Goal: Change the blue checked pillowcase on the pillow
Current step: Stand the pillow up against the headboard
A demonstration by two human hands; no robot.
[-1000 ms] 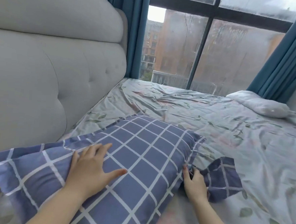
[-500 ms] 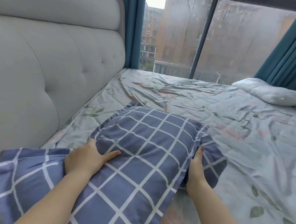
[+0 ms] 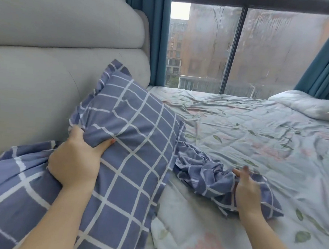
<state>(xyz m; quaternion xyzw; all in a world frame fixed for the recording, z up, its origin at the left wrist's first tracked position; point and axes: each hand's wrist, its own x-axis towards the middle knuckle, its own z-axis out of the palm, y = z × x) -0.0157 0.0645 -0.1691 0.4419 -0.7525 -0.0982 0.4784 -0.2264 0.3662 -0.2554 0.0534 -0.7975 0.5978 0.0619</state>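
A pillow in a blue checked pillowcase is tilted up on the bed, its far corner against the grey headboard. My left hand grips a bunch of the case and pillow at its left side. A loose, crumpled part of the same blue checked fabric trails to the right over the sheet. My right hand rests on that crumpled fabric with its fingers curled into it. More checked fabric lies at the lower left under my left arm.
The padded grey headboard rises at the left. A pale floral sheet covers the bed. A bare white pillow lies at the far right corner. A large window with teal curtains stands behind the bed.
My left hand has bunched the case and raised the pillow's far end towards the headboard. My right hand has moved right, drawing loose checked fabric out over the sheet.
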